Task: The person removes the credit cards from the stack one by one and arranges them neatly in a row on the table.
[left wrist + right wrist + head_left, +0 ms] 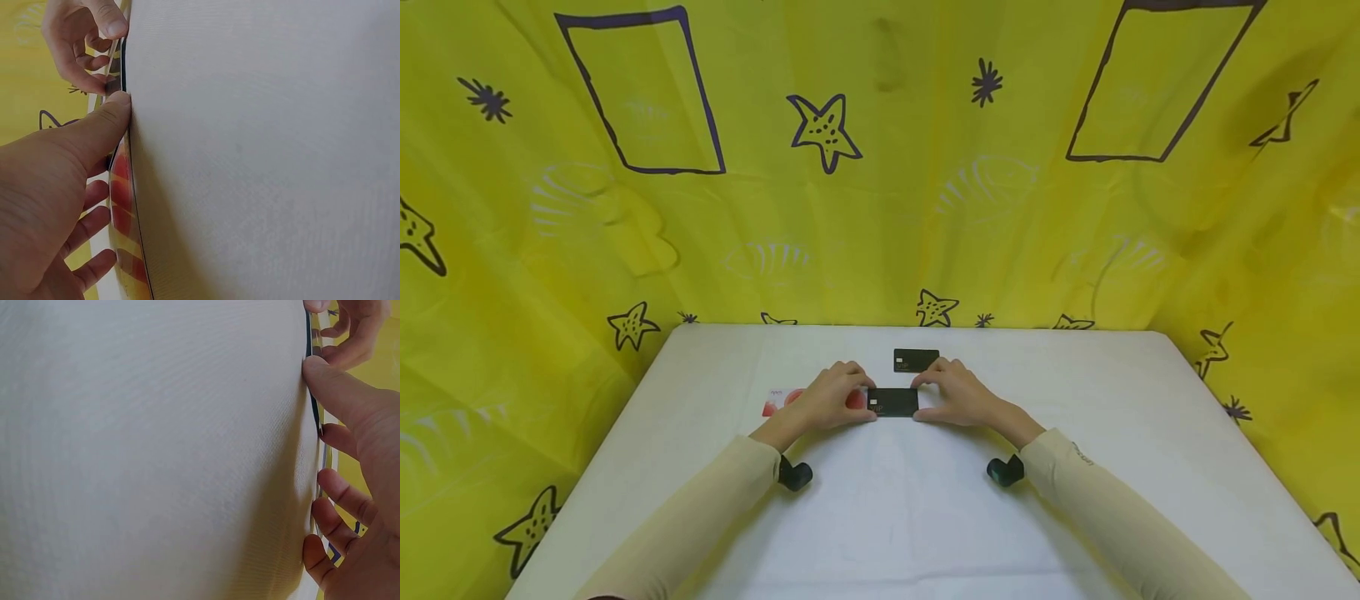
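A black card [893, 403] with a small chip and "VIP" lettering lies level close over the white tabletop, between both hands. My left hand [829, 398] pinches its left end, thumb at the near edge and index finger at the far edge. On the opposite end, my right hand [958, 397] pinches it in the same way. Under and beside the left hand shows a white-and-red printed surface [771, 407], partly hidden by that hand. A second black VIP card [914, 360] lies farther back, its right corner overlapped by the right fingers.
The white-covered table [1112, 500] ends at a yellow curtain [880, 233] with drawn starfish, which also hangs along both sides. Dark wrist-worn devices stick out below the left cuff [795, 475] and the right cuff [1005, 472].
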Tool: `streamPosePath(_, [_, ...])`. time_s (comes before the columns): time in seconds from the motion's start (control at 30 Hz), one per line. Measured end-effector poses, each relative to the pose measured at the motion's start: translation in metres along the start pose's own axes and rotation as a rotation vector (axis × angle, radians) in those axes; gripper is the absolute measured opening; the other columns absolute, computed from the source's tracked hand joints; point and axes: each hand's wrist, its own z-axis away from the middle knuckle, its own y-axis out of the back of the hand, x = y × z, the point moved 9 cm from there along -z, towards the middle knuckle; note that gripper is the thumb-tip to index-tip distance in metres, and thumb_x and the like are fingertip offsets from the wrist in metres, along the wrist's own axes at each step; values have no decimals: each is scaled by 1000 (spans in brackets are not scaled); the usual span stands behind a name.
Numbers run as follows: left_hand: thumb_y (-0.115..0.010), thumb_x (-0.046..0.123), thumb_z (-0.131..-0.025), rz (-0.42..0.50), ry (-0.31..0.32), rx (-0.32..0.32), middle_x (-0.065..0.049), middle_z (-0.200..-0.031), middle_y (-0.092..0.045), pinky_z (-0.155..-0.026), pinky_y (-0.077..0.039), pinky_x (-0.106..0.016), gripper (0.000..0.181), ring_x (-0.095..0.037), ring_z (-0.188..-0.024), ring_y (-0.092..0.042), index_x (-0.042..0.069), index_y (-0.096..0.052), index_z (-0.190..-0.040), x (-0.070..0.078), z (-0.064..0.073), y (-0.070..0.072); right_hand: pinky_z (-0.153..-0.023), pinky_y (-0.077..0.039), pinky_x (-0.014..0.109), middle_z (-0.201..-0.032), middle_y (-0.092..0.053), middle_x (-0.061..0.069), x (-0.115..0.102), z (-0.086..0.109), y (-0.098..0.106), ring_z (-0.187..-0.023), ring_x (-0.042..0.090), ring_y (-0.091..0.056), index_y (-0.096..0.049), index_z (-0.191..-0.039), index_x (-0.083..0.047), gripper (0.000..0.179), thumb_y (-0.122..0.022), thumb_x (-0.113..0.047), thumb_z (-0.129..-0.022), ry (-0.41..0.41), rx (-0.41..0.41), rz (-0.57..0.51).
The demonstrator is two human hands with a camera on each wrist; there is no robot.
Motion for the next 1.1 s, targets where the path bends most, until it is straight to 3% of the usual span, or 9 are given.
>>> streamPosePath(0.27, [-81, 43, -87, 21, 37, -14, -8, -130, -61, -101, -48, -43, 51, -26, -119, -52, 15, -71, -128, -1, 2, -1, -90, -43, 43, -125, -57, 6, 2, 0, -2, -109, 26, -49, -71, -126, -26, 48, -83, -47, -84, -19, -10, 6])
streamPosePath(1.1, [-82, 42, -86, 8, 46, -17, -6, -131, -60, -100, -50, -40, 51, -25, -119, -53, 16, -71, -128, -2, 2, -1, -91, -44, 45, -125, -57, 7, -1, 2, 0, -110, 26, -49, -72, -125, -26, 47, -83, -46, -84, -3, 11, 7])
